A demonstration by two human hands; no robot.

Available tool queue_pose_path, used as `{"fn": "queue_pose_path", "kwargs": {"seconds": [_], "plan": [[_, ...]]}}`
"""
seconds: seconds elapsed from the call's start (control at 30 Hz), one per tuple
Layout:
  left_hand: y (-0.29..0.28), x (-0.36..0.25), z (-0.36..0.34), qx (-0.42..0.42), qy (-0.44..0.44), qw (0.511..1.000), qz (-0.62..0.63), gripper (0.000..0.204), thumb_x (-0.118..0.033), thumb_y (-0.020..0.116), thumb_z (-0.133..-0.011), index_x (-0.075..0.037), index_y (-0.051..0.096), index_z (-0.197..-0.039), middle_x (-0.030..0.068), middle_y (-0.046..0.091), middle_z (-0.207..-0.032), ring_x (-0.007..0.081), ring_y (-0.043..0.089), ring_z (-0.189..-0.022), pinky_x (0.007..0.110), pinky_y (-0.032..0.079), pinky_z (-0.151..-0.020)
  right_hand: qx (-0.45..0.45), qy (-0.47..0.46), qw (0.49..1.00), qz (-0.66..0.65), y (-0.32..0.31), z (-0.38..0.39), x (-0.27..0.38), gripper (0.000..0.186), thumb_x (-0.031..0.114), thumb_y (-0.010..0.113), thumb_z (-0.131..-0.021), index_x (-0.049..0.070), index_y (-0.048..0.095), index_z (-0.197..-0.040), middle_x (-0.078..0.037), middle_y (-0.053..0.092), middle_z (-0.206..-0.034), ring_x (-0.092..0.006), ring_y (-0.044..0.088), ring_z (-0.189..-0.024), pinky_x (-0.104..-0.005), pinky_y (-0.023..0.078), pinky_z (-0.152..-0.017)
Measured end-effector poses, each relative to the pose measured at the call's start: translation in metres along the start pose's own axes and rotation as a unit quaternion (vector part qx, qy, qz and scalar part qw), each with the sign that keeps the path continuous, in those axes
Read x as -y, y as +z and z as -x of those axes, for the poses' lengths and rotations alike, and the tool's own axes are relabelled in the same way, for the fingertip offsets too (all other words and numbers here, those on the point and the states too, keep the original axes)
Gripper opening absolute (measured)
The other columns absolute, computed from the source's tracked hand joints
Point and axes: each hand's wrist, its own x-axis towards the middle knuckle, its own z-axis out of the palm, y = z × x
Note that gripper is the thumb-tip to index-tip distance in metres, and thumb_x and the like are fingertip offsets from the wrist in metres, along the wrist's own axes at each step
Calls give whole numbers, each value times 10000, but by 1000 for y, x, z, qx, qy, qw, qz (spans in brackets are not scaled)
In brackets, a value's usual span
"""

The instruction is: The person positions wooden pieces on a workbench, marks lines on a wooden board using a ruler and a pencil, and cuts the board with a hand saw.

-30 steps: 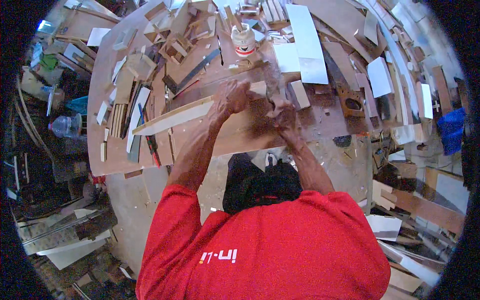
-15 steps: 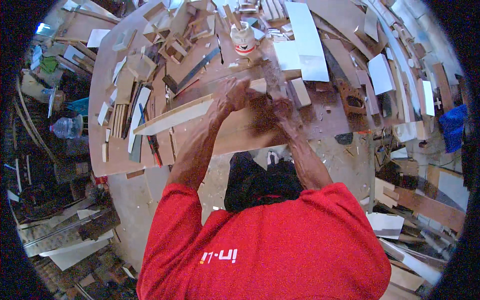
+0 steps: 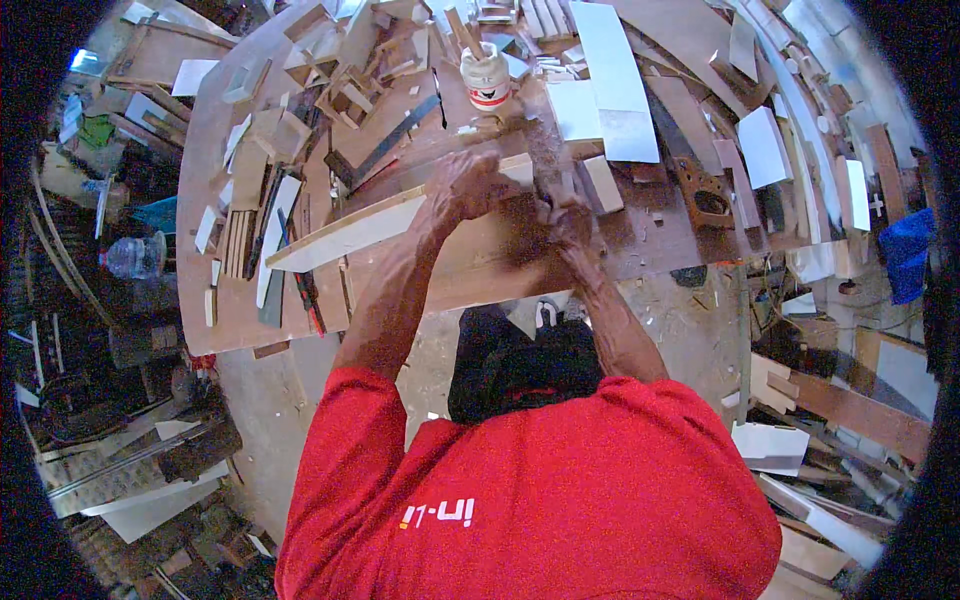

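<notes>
Strip of pale, straight-edged wood [image 3: 350,236] lies slantwise across the worktop, one end toward the left edge near its front corner, the other at the middle beyond the person's hands. The bare left hand [image 3: 466,187] is closed over it near that farther end, apparently pinning it down. The bare right hand [image 3: 570,222] is just beside the same end, its fingers blurred; I cannot tell whether it grips a tool, as a dark smear hides what lies between the hands.

The step in hand looks like work on that farther end, left hand steadying, right hand working. Any further stroke calls for a firm left hold and fingers kept out of the right hand's path.

The reddish-brown wooden worktop [image 3: 455,272] is crowded. Toward the far edge stands a white plastic tub with a red band [image 3: 487,88], wooden sticks [image 3: 462,32] poking out; right of it lies a long white flat panel [image 3: 618,95]. Small open box-like wooden pieces [image 3: 350,95] cluster at the far left, and a slim red-and-black tool [image 3: 307,292] lies near the front edge at left.

Around it, a clear plastic jug [image 3: 135,257] sits left, a crumpled blue sheet [image 3: 907,258] hangs right, and pale specks litter the floor [image 3: 690,340].
</notes>
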Motion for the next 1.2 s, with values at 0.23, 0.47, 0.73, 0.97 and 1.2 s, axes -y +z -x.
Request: {"fn": "queue_pose_path", "kwargs": {"seconds": [0.23,0.47,0.73,0.97,1.2], "plan": [[-13,-13,3,30,-39,999,-10,446,-468,742,-763,-49,660,-892,222,694,-930,395,671,-894,496,521,-784,26,-64,986,154,27,13,-47,345,205,612,-877,43,590,-1181,-128,623,-1152,-252,582,-1050,-356,490,-899],[-17,-8,1,15,-16,999,26,455,-468,759,-745,-48,651,-882,215,690,-898,395,667,-900,499,515,-779,138,106,964,-200,-2,5,-5,220,236,612,-885,74,614,-1035,-62,613,-1011,-220,585,-948,-382,487,-797],[-11,-5,-3,37,-20,999,-11,363,-398,749,-747,-65,673,-871,200,699,-903,372,681,-870,495,530,-744,50,2,986,-161,-4,8,24,298,284,652,-852,46,633,-1030,-49,663,-954,-203,619,-845,-382,515,-708],[-8,-7,5,-1,-6,1000,-14,362,-406,744,-751,-82,677,-899,198,697,-901,387,677,-877,497,535,-768,-74,66,960,-263,16,7,20,284,244,652,-812,42,684,-1009,-87,695,-944,-262,651,-871,-407,522,-756],[-11,-9,3,31,-26,999,-13,368,-396,738,-751,-93,665,-946,193,699,-952,385,668,-937,500,521,-828,28,-131,991,30,-7,-7,37,301,184,617,-810,40,684,-1066,-134,698,-975,-298,662,-916,-416,525,-770]]}}
